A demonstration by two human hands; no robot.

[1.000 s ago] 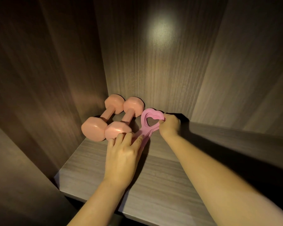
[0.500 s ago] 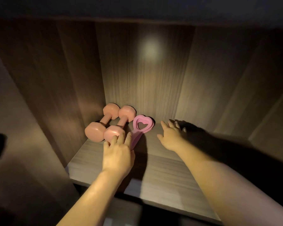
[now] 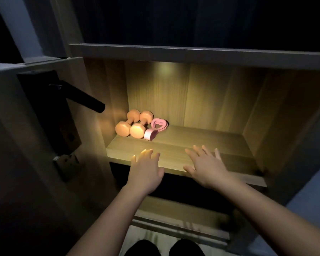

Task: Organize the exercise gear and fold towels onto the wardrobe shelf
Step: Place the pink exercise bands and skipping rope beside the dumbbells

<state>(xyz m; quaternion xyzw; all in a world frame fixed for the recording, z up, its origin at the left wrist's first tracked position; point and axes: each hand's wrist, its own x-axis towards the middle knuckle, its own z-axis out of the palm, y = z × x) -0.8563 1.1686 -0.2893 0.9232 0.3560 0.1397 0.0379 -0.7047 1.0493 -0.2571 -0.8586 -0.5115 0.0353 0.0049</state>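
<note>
**Open hands at the near edge of the shelf, gear stored at the far left.**

My left hand (image 3: 146, 170) and right hand (image 3: 205, 167) are hovering apart, fingers straight and spread, gripping nothing, over the front lip of the wardrobe shelf (image 3: 192, 150). Farther in, against the left wall, two peach dumbbells (image 3: 132, 124) are lying side by side with their heads touching. A pink heart-shaped exerciser (image 3: 155, 129) is resting just beside the right one. I am judging the dumbbells heavy and rigid, their faceted heads resisting rolling, and best gripped round the narrow handle. The pink piece is looking light and springy, easiest pinched at its heart loop. No towels are showing on the shelf.
</note>
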